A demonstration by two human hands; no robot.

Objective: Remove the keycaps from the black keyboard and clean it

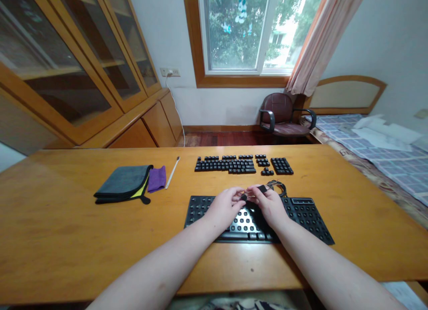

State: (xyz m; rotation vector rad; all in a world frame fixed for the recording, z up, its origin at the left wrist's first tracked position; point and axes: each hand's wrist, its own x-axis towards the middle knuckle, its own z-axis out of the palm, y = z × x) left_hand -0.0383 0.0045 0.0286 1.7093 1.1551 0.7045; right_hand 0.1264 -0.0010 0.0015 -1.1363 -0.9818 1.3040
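Note:
Both my hands are over a black keyboard (244, 235) with most of its keycaps off, its switches exposed. My left hand (223, 207) pinches a small black keycap (244, 197) between thumb and fingers. My right hand (269, 207) is closed around what looks like a wire keycap puller (262, 189) with a dark handle; thin wires reach toward the keycap. The fingertips of both hands nearly meet above the keyboard's upper middle. Behind the right hand lies the coiled black cable (282, 188). Removed keycaps (225, 165) sit in rows beyond the keyboard, laid out like its key groups.
Left on the wooden table (140, 247) lie a folded grey cloth (122, 181), a purple cloth (157, 179) and a white brush (172, 173). Past the table are a brown armchair (281, 114), a bed (364, 136) and a glass-doored cabinet (100, 51).

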